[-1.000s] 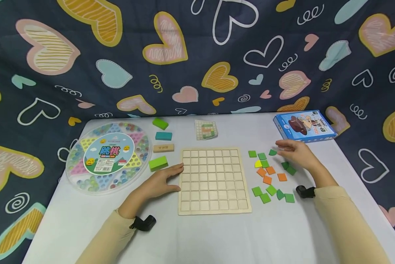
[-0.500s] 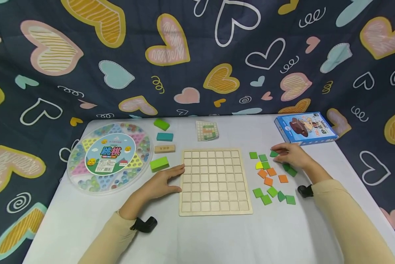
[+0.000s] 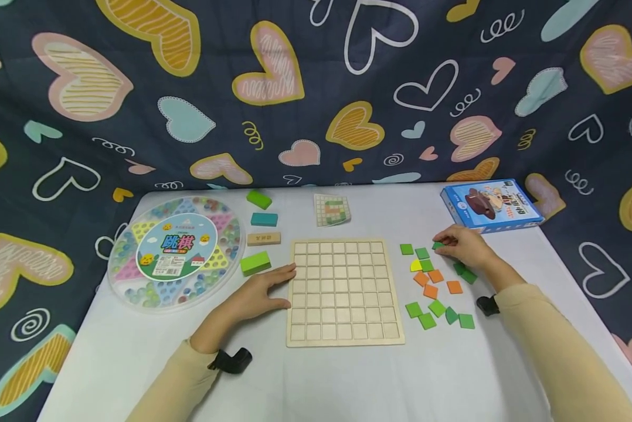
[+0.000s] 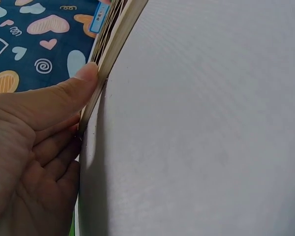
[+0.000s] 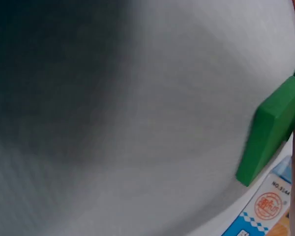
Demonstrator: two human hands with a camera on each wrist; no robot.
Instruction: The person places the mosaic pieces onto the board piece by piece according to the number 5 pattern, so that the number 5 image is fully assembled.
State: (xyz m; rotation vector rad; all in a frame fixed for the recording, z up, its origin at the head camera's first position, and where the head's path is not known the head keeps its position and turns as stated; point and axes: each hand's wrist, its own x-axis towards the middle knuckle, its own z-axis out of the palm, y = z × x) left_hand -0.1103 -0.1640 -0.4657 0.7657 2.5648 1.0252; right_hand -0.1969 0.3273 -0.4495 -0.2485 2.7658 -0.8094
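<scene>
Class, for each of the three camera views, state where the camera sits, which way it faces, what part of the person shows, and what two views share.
Head: worn on the head, facing forward and down at the table; shows both sleeves, left hand at the wooden grid board, right hand on a green tile.
Left wrist: low beside the board's edge; shows thumb and palm.
Right wrist: low over the tablecloth, facing the green tile; a finger edge shows.
Shared: head and right wrist both show that tile and the blue box.
</scene>
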